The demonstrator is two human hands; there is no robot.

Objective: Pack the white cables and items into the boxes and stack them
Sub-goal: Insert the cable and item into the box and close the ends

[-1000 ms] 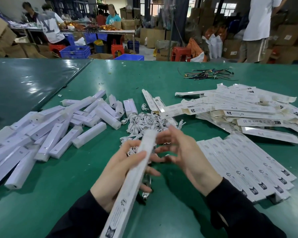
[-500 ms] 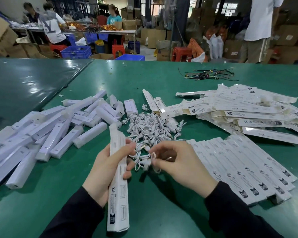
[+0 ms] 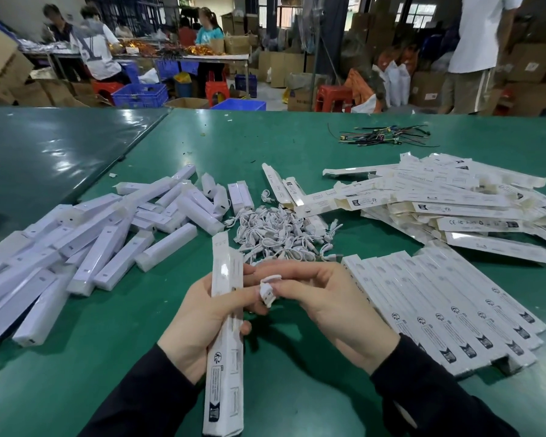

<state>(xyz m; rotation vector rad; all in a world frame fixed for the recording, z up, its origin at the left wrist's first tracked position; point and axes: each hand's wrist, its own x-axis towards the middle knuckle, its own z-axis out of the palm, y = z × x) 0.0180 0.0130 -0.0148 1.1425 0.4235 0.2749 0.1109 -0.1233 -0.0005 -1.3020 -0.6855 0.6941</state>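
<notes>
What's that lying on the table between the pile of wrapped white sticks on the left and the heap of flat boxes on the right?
In the head view, a heap of coiled white cables lies between the wrapped sticks and flat boxes.

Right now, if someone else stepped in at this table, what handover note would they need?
Left hand grips a long white box, upright, top flap open. Right hand pinches a coiled white cable beside it, not yet inside.
Cable pile lies mid-table, wrapped white items left, flat empty boxes far right.
Packed boxes lie in a row, right.
Left: insert cable, close, add to row, repeat.
</notes>
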